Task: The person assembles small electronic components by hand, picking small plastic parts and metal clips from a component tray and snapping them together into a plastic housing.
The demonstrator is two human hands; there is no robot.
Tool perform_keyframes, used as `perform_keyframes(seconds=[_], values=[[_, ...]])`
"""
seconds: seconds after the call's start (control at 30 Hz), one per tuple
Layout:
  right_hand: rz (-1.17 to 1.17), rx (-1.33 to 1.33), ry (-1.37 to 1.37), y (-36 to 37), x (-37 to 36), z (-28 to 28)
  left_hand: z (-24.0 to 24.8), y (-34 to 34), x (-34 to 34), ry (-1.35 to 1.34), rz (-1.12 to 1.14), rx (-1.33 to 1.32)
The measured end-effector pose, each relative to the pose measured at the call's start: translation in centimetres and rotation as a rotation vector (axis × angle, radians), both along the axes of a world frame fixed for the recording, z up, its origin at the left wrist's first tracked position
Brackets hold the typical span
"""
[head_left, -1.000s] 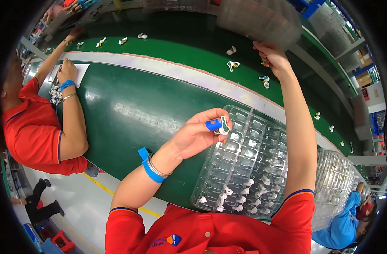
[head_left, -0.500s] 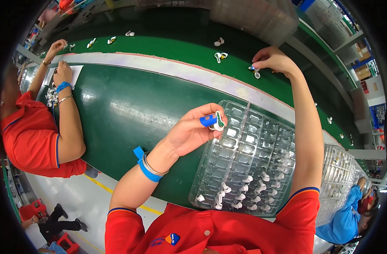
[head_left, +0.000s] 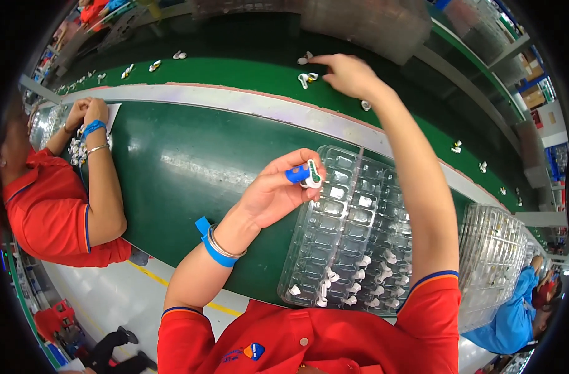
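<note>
While the left hand (head_left: 273,194) pinches a white part (head_left: 310,177) over the clear tray (head_left: 353,237), the right hand (head_left: 350,75), fingers spread and empty, reaches the white pieces (head_left: 307,78) at the table's far edge.

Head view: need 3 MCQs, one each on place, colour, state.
1. Where is the right hand?
A. over the far green belt, by small white parts
B. inside the clear tray
C. on the floor

2. What colour is the cover on the left hand's fingertip?
A. red
B. blue
C. yellow

3. How full is the clear tray?
A. every pocket filled
B. only the near rows hold white parts
C. stacked with lids

Key: 1 A, the arm stretches past the tray to the belt. 2 B, a blue cot sits beside the small white part it pinches. 3 B, the far pockets show bare.
</note>
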State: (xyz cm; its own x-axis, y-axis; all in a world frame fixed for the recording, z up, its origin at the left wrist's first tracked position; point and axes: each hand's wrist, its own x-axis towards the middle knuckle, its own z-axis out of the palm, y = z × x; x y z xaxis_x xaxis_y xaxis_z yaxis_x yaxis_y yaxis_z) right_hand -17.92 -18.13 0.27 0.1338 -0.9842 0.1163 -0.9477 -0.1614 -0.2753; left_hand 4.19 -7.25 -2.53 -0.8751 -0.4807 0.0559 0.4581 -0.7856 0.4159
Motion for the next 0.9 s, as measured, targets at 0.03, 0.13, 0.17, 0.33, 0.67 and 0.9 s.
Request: perform_keyframes(seconds=[0.03,0.13,0.17,0.33,0.67,0.9], values=[[0.003,-0.005,0.035,0.0,0.4,-0.5,0.2,0.0,-0.2,-0.043,0.016,-0.011],[-0.053,0.122,0.116,0.3,2.0,0.2,0.6,0.0,0.1,-0.079,0.023,-0.03],[-0.091,0.14,0.128,0.8,2.3,0.8,0.5,0.0,0.2,-0.077,0.043,-0.041],[-0.199,-0.014,0.022,4.9,-3.0,2.0,0.1,0.0,0.2,-0.03,0.041,-0.016],[-0.936,0.098,0.129,18.0,-19.3,1.8,0.3,0.0,-0.3,-0.07,0.045,-0.049],[-0.846,-0.012,-0.007,21.4,-16.7,0.5,0.1,0.1,-0.1,-0.093,0.069,-0.065]])
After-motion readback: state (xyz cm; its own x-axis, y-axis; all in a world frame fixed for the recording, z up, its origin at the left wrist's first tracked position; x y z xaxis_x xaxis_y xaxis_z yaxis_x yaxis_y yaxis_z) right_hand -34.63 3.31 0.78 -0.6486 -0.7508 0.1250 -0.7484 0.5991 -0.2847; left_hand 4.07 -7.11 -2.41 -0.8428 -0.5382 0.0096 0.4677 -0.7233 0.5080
